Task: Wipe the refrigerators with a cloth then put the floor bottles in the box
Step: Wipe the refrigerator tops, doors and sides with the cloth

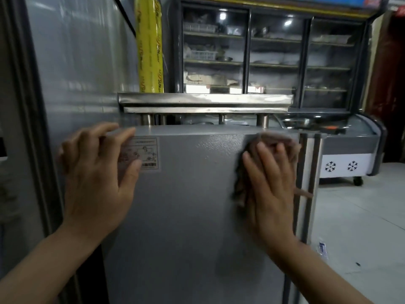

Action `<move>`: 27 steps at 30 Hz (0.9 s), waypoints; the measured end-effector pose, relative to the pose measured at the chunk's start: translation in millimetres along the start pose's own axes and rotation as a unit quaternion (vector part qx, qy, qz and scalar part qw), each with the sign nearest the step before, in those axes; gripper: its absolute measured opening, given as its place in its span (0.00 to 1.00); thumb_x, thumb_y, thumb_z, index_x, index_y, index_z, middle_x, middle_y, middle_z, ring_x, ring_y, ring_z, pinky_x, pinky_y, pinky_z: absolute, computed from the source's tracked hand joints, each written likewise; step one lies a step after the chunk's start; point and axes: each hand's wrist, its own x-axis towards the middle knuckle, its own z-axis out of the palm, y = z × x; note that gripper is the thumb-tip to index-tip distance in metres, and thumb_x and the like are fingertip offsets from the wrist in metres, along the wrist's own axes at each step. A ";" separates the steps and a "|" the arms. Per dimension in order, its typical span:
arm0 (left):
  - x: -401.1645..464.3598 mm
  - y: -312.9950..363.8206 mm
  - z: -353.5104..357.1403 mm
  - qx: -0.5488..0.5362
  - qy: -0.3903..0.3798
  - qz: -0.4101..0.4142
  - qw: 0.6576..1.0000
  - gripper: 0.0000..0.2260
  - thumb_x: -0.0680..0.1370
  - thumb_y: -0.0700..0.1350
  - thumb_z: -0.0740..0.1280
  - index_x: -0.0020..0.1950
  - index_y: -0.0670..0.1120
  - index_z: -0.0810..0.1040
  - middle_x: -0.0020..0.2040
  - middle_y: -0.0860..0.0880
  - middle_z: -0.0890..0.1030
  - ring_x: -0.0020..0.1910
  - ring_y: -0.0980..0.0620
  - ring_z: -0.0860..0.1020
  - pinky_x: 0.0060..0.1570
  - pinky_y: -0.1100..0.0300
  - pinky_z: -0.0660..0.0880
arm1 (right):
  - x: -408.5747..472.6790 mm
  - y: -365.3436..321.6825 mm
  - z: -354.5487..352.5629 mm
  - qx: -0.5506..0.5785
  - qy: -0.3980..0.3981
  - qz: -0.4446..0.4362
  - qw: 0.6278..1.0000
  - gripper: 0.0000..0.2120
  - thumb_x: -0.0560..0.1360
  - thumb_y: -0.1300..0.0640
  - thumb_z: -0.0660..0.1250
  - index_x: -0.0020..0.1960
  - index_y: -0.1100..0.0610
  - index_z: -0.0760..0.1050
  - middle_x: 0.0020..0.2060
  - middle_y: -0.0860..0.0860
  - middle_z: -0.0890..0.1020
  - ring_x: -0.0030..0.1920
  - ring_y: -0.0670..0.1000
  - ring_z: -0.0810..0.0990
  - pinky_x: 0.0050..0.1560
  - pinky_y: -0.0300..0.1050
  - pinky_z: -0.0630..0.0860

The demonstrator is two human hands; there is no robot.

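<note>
A low grey refrigerator (188, 205) fills the middle of the view, its side panel facing me. My right hand (271, 189) lies flat with straight fingers on a brown cloth (240, 187), pressing it against the panel near the upper right corner. My left hand (96, 170) is at the panel's upper left, fingers loosely bent, over a white label sticker (150, 154). No floor bottles or box can be seen.
A tall grey refrigerator (72, 62) stands at the left. A steel shelf (206, 102) sits above the low unit. Behind are a glass-door display cooler (274, 53), yellow film rolls (150, 44) and a chest freezer (348, 154) on the tiled floor (361, 216).
</note>
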 end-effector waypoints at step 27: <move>0.0 -35.4 -34.6 -0.123 -0.064 0.004 0.990 0.23 0.71 0.27 0.61 0.66 0.39 0.71 0.65 0.43 0.72 0.66 0.52 0.67 0.67 0.68 0.59 | 50.7 -68.0 23.5 -0.047 -0.075 -0.132 0.987 0.25 0.76 0.50 0.59 0.73 0.51 0.64 0.74 0.51 0.62 0.74 0.59 0.59 0.72 0.62 0.55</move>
